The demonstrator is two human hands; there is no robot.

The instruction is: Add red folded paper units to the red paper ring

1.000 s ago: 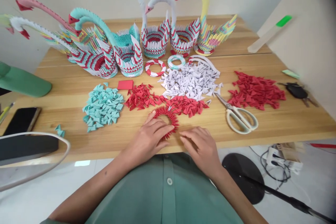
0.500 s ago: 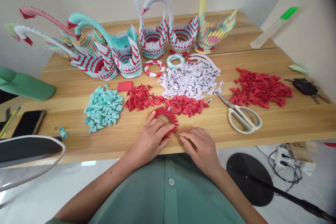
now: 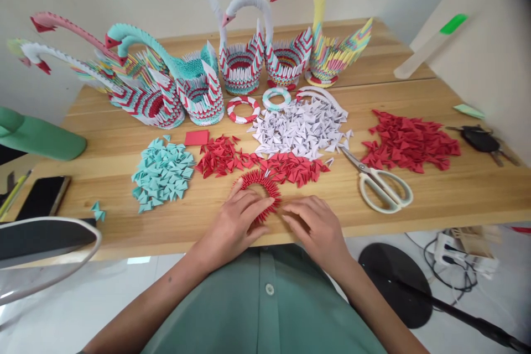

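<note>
On the wooden table near its front edge lies a red ring of folded paper pieces (image 3: 274,191), its pointed pieces fanning outward. My left hand (image 3: 238,215) grips this ring on its left and near side, fingers over the rim and hiding part of it. Just right of the ring is my right hand (image 3: 314,222), its thumb and forefinger apart and nothing visible between them. Small red folded paper triangles (image 3: 296,168) are heaped right behind the ring. Beyond them spreads a pile of white paper triangles (image 3: 298,127), and to the left a pile of turquoise ones (image 3: 162,174).
Scissors (image 3: 384,188) and another red triangle pile (image 3: 412,141) lie at the right, with keys (image 3: 479,138) beyond. Several paper swans (image 3: 243,66) line the back. Two small rings (image 3: 243,109) lie before them. A phone (image 3: 43,197) and green bottle (image 3: 41,135) are at left.
The thumb and forefinger of my right hand have parted slightly beside the red ring. My left hand keeps its grip, and the ring stays in place.
</note>
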